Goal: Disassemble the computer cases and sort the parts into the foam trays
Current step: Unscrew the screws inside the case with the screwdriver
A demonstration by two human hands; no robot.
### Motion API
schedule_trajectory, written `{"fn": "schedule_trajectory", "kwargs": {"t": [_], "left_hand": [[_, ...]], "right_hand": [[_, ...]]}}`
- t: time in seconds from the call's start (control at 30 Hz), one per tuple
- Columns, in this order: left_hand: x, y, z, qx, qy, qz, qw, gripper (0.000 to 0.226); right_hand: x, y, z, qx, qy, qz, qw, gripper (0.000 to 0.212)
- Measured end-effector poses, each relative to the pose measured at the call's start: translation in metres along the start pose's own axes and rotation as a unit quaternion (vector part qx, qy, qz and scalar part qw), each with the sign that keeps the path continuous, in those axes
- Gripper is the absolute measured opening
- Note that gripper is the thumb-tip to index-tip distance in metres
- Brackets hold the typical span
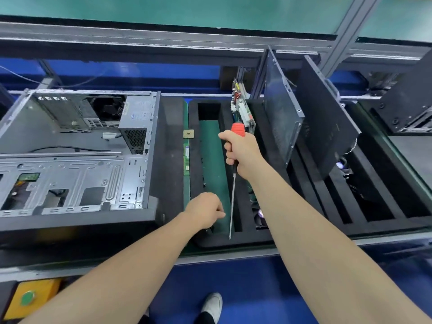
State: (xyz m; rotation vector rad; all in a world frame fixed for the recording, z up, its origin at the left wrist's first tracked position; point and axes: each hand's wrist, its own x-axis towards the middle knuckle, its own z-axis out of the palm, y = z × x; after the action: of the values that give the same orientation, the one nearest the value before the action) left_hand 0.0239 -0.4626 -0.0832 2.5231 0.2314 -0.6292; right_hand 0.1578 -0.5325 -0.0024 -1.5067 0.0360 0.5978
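Observation:
An open computer case (77,160) lies on its side at the left, its power supply (135,129) still inside. To its right sits a black foam tray (275,235) with long slots. My right hand (240,153) grips a screwdriver (233,190) by its red handle, shaft pointing down over the tray's front edge. My left hand (205,211) hovers above the tray's left slot with fingers curled, thumb and fingertips pinched together; whether something small sits between them I cannot tell. A circuit board (243,108) stands upright in a slot. Two black side panels (327,118) lean in the right slots.
A CPU chip (189,134) and a memory stick (186,157) lie on the green strip between case and tray. Another black case (409,101) stands at the far right. A yellow box with a green button (28,298) is below the bench edge. My shoe (212,305) is on the blue floor.

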Motion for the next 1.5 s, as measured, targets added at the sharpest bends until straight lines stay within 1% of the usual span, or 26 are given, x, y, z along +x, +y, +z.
{"fn": "schedule_trajectory", "kwargs": {"t": [0.1,0.17,0.23,0.27,0.33,0.4,0.5,0.57,0.67,0.8,0.9,1.07,1.17,1.27,1.4,1.5], "left_hand": [[-0.002,0.001,-0.003,-0.042,-0.009,-0.001,0.999,0.022],[-0.006,0.004,-0.013,-0.075,-0.017,0.017,0.997,0.02],[-0.016,0.01,-0.03,-0.107,-0.044,0.046,0.992,0.031],[-0.021,0.013,-0.038,-0.135,-0.058,0.054,0.988,0.031],[-0.033,0.02,-0.053,-0.199,-0.057,0.061,0.976,0.018],[-0.041,0.024,-0.068,-0.226,-0.013,0.071,0.971,0.014],[-0.055,0.019,-0.097,-0.224,0.065,0.088,0.968,0.014],[-0.067,0.005,-0.119,-0.214,0.123,0.091,0.965,0.012],[-0.09,-0.026,-0.151,-0.23,0.191,0.108,0.948,0.012],[-0.12,-0.081,-0.181,-0.279,0.242,0.112,0.923,0.013],[-0.142,-0.126,-0.196,-0.275,0.269,0.11,0.917,0.013],[-0.183,-0.197,-0.215,-0.23,0.31,0.099,0.917,0.023],[-0.2,-0.242,-0.223,-0.236,0.339,0.072,0.908,0.016],[-0.212,-0.285,-0.232,-0.241,0.342,0.065,0.906,0.008],[-0.222,-0.328,-0.24,-0.206,0.343,0.055,0.915,0.011],[-0.223,-0.348,-0.245,-0.175,0.33,0.066,0.925,0.015]], "right_hand": [[-0.002,-0.002,0.002,0.001,-0.005,-0.008,1.0,0.023],[-0.005,-0.008,0.006,0.007,-0.008,-0.017,1.0,0.024],[-0.008,-0.019,0.013,0.006,-0.008,-0.033,0.999,0.023],[-0.01,-0.027,0.018,0.0,-0.008,-0.044,0.999,0.021],[-0.015,-0.048,0.03,-0.014,-0.008,-0.074,0.997,0.018],[-0.02,-0.073,0.045,-0.023,-0.01,-0.113,0.993,0.013],[-0.032,-0.113,0.072,-0.029,-0.016,-0.188,0.982,0.012],[-0.043,-0.137,0.096,-0.018,-0.037,-0.236,0.971,0.013],[-0.061,-0.164,0.136,-0.002,-0.084,-0.308,0.948,0.017],[-0.087,-0.182,0.195,-0.012,-0.129,-0.369,0.92,0.018],[-0.102,-0.181,0.241,-0.021,-0.15,-0.377,0.914,0.015],[-0.122,-0.172,0.311,-0.021,-0.184,-0.379,0.907,0.014],[-0.13,-0.164,0.35,-0.02,-0.204,-0.385,0.9,0.014],[-0.134,-0.154,0.387,-0.023,-0.216,-0.388,0.896,0.014],[-0.136,-0.14,0.428,-0.037,-0.219,-0.39,0.893,0.014],[-0.134,-0.13,0.447,-0.051,-0.21,-0.39,0.895,0.014]]}}
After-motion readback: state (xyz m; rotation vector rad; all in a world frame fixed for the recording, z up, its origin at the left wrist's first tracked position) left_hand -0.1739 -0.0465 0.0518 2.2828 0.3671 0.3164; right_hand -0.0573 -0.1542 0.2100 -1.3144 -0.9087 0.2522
